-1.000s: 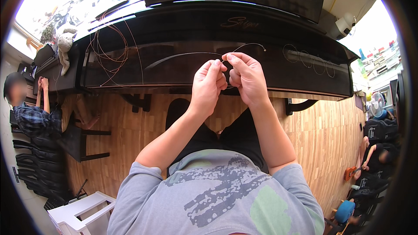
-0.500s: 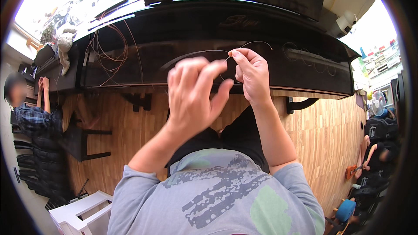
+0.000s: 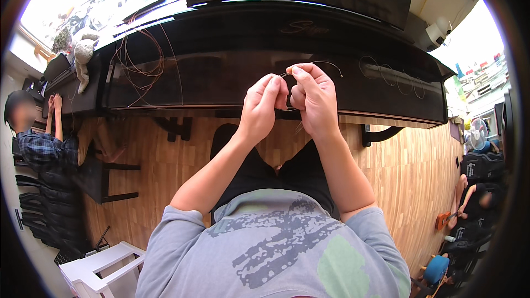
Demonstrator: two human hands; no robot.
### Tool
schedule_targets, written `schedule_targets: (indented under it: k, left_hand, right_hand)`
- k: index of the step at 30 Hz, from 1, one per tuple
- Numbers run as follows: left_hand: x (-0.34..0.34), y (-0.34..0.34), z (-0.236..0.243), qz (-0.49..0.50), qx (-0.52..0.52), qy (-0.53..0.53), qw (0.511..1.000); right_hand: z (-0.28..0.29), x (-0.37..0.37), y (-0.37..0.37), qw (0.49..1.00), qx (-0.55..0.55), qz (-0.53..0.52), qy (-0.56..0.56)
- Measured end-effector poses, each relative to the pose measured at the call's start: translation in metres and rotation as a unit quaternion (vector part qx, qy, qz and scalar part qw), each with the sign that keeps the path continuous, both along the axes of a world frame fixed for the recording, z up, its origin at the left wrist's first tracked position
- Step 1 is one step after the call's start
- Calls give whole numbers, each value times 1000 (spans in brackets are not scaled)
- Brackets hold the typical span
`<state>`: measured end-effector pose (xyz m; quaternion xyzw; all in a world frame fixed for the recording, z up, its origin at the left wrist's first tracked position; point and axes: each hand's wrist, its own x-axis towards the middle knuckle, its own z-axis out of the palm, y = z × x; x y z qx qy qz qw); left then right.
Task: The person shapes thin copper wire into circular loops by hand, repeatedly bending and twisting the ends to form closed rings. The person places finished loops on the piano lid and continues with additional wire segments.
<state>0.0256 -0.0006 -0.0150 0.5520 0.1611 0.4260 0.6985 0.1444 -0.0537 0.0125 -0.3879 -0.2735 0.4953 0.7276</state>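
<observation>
A thin silvery instrument string (image 3: pixel 334 65) is pinched between my two hands above the black piano (image 3: pixel 221 85). One of its ends curves out to the right and finishes in a small ball. My right hand (image 3: pixel 317 102) grips the string between thumb and forefinger. Close beside it, my left hand (image 3: pixel 259 110) is closed on the string with thumb and fingertips. Part of the string loops just below the fingers; the rest is hidden by them. Loose coppery strings (image 3: pixel 160 66) lie coiled on the piano's left part, and a thin silvery coil (image 3: pixel 389 74) rests on its right.
A plush toy (image 3: pixel 84 52) sits at the left end. A person in a checked shirt (image 3: pixel 41 146) is seated far left, near a black bench (image 3: pixel 102 179). A white stool (image 3: pixel 99 267) stands lower left. Another person holds a small guitar-like instrument (image 3: pixel 443 219) at far right.
My left hand, raised with fingers spread and blurred before, has come down to the right and closed on the string beside my right hand. The string's loop has shrunk.
</observation>
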Motion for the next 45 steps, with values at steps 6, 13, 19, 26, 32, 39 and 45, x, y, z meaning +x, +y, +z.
schedule_targets:
  k: [6, 13, 19, 26, 32, 39, 45]
  left_hand:
    - [3, -3, 7, -8, -125, -67, 990]
    - [7, -4, 8, -2, -174, -74, 982]
    - [5, -3, 10, -4, -207, -75, 975]
    - [2, 0, 10, -3, -203, -78, 976]
    - [-1, 5, 11, -66, -205, -36, 976]
    - [2, 6, 13, -78, -204, -11, 976]
    - [0, 8, 16, -53, -235, -20, 970]
  right_hand:
    - [2, -10, 0, 998, 22, -16, 57]
    - [-2, -10, -1, 997, 42, -33, 61]
    - [-3, -6, -1, 997, 23, -10, 69]
    - [-5, 3, -1, 990, -23, 81, 116]
    - [-5, 14, 1, 987, -40, 110, 106]
    - [-6, 8, 1, 994, -46, 56, 79]
    - [-11, 10, 2, 998, -14, 39, 53]
